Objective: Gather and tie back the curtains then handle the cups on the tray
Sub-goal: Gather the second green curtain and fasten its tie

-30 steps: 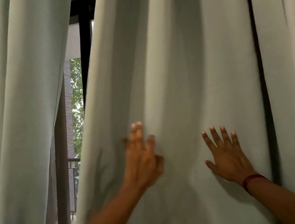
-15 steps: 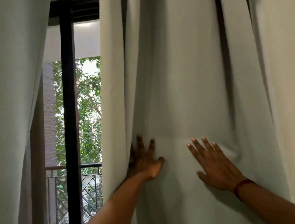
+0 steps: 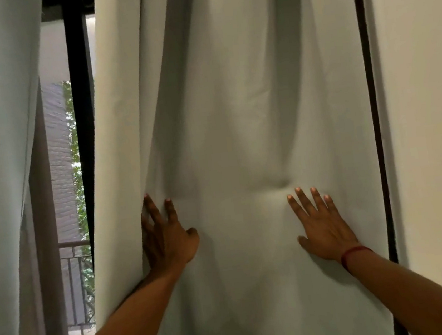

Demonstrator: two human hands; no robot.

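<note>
Curtain (image 3: 235,110) — both palms flat

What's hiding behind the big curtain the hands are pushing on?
Past the curtain's left edge: a dark window frame, a railing, green leaves. Behind the cloth itself, everything is covered.

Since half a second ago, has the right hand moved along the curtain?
Yes. The right hand has slid right along the curtain, closer to the dark vertical strip.

Home: curtains (image 3: 235,110), balcony railing (image 3: 75,266)
</note>
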